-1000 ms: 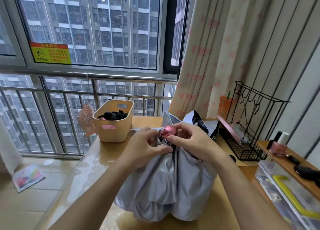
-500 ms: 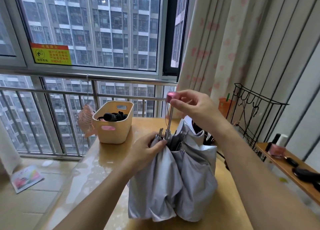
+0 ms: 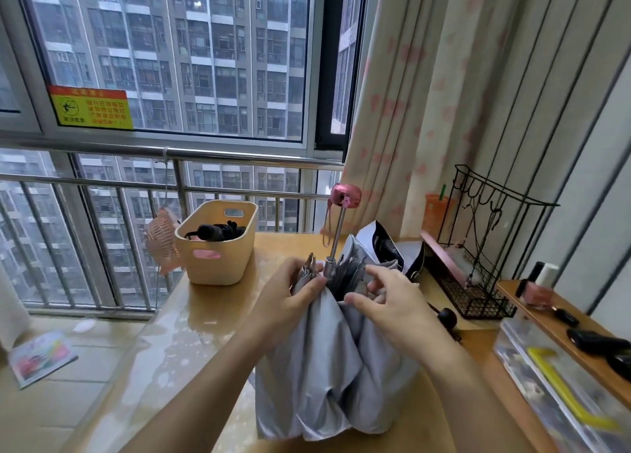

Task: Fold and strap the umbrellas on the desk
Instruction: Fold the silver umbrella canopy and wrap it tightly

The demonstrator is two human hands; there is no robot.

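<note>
A silver-grey umbrella (image 3: 327, 367) stands upside down on the wooden desk (image 3: 211, 323), canopy collapsed in loose folds. Its metal shaft rises to a pink handle (image 3: 345, 195) that nothing holds. My left hand (image 3: 290, 299) grips the bunched rib tips and fabric at the left of the shaft. My right hand (image 3: 392, 302) hovers at the right of the shaft, fingers spread and loosely bent over the folds; whether they pinch fabric is not visible. A second umbrella (image 3: 389, 247), black and white, lies behind.
A beige basket (image 3: 218, 244) holding a black item stands at the back left, a pink fan (image 3: 162, 239) beside it. A black wire rack (image 3: 478, 247) stands at the right, with a shelf (image 3: 563, 329) of small bottles and a clear box (image 3: 553, 387) near me.
My right hand pulled the pink handle up, extending the shaft, then let it go and dropped to the canopy folds. My left hand has kept its grip on the ribs.
</note>
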